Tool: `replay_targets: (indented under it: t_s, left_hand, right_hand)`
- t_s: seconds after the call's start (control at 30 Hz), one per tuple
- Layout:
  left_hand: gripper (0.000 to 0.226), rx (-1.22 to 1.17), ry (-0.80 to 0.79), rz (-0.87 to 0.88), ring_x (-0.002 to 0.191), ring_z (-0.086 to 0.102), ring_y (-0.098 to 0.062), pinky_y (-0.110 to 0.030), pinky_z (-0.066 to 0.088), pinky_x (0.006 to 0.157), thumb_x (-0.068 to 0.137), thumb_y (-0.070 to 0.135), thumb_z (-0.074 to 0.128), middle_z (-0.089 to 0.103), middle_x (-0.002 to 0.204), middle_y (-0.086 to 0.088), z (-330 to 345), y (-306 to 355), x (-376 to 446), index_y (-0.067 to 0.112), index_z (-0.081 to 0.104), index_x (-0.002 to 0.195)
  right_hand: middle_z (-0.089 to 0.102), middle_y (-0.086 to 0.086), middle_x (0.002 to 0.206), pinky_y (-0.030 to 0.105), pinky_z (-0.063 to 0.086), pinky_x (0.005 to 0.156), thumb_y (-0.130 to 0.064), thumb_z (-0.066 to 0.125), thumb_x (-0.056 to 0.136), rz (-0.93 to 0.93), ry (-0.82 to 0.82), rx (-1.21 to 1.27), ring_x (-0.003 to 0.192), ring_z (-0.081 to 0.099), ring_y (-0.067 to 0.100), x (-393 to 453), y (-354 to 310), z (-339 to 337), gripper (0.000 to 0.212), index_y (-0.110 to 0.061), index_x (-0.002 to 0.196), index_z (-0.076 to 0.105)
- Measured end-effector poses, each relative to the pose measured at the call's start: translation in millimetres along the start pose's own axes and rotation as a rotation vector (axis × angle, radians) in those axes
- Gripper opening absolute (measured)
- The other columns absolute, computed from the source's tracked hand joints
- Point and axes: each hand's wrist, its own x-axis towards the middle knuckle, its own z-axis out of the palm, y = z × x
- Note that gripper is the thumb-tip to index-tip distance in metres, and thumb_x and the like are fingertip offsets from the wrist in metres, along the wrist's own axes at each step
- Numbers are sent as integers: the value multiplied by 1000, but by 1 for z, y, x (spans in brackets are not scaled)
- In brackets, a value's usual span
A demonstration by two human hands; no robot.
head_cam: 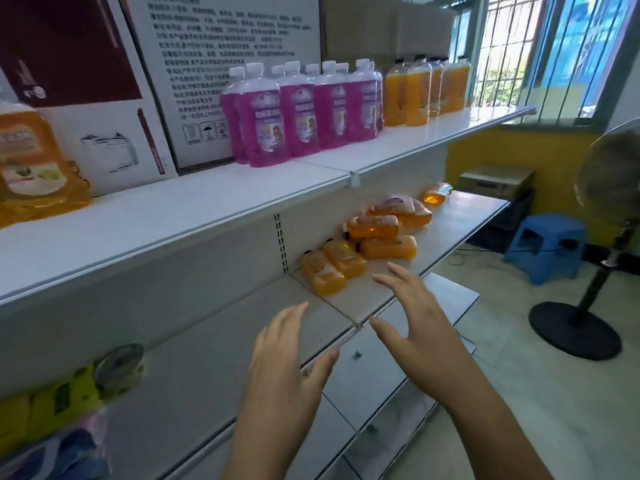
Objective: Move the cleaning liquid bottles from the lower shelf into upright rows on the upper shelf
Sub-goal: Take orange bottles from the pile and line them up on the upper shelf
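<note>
Several orange cleaning liquid bottles [367, 245] lie on their sides on the lower shelf [450, 230]. On the upper shelf [194, 206] stand upright rows of pink bottles [298, 112] and orange bottles [426, 90]. My left hand [287, 358] hovers in front of the lower shelf's edge, fingers straight and empty. To its right, my right hand [412, 320] spreads its fingers just short of the nearest lying bottles, holding nothing.
A large orange bottle [34, 161] stands at the upper shelf's far left beside cardboard boxes [221, 64]. Yellow and blue packages [55, 410] sit at lower left. A standing fan [602, 244] and a blue stool [547, 247] are on the floor to the right.
</note>
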Motion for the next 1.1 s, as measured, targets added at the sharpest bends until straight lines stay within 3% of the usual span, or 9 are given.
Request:
replay_targets:
  t_s: [0.17, 0.3, 0.33, 0.47, 0.73, 0.8, 0.9, 0.97, 1.1]
  left_hand:
    - [68, -33, -42, 3, 139, 19, 0, -18, 17, 106, 91, 48, 58, 27, 153, 20, 55, 29, 27, 36, 26, 150]
    - [67, -67, -84, 33, 139, 21, 1, -19, 20, 106, 91, 46, 60, 28, 152, 22, 93, 46, 58, 38, 27, 149]
    - [67, -72, -94, 38, 139, 21, 1, -20, 20, 107, 91, 46, 61, 28, 152, 22, 103, 50, 67, 39, 28, 148]
    - [66, -100, -138, 65, 141, 23, -1, -23, 23, 109, 91, 47, 60, 29, 153, 20, 147, 58, 113, 37, 29, 148]
    - [67, -193, -160, 159, 134, 30, 3, -20, 26, 102, 89, 51, 60, 34, 149, 21, 233, 82, 250, 42, 28, 147]
    - [57, -261, -182, 160, 122, 31, 11, -16, 28, 96, 89, 49, 61, 38, 136, 32, 249, 93, 286, 53, 31, 138]
    - [52, -353, -221, 137, 107, 28, 23, 0, 23, 79, 87, 55, 58, 29, 108, 55, 277, 108, 334, 63, 29, 129]
    - [54, -348, -215, 141, 105, 26, 21, 2, 24, 73, 86, 56, 58, 28, 108, 50, 300, 115, 364, 58, 32, 134]
    - [60, -337, -338, 120, 138, 36, -10, -24, 29, 99, 87, 54, 58, 38, 147, 15, 347, 129, 406, 45, 34, 141]
  right_hand:
    - [27, -16, 157, 21, 18, 111, -32, 60, 96, 86, 7, 20, 143, 23, 3, 9, 61, -33, 50, -41, 141, 40]
    - [25, -17, 158, 50, 26, 118, -36, 58, 96, 180, 33, 8, 145, 23, 5, 24, 99, -49, 48, -46, 139, 40]
    - [25, -17, 158, 49, 26, 118, -36, 58, 96, 186, 42, 0, 145, 23, 5, 30, 108, -52, 48, -46, 139, 40]
    - [27, -16, 157, 22, 21, 111, -33, 58, 97, 172, 63, -16, 144, 24, 4, 63, 147, -60, 49, -42, 142, 40]
    - [25, -16, 158, 21, 21, 109, -36, 57, 97, 197, 70, -77, 144, 25, 5, 175, 238, -76, 49, -42, 143, 38]
    - [25, -16, 158, 20, 20, 108, -37, 57, 97, 213, 63, -77, 144, 25, 5, 207, 257, -84, 51, -42, 144, 36]
    - [27, -16, 157, 20, 20, 107, -38, 57, 97, 228, 94, -75, 143, 27, 5, 246, 286, -93, 54, -42, 145, 33]
    - [28, -16, 156, 19, 21, 108, -39, 57, 97, 254, 120, -74, 142, 28, 4, 262, 309, -97, 55, -41, 146, 32]
    - [30, -16, 155, 19, 23, 110, -39, 58, 97, 332, 105, -78, 141, 30, 3, 281, 359, -103, 55, -41, 146, 32]
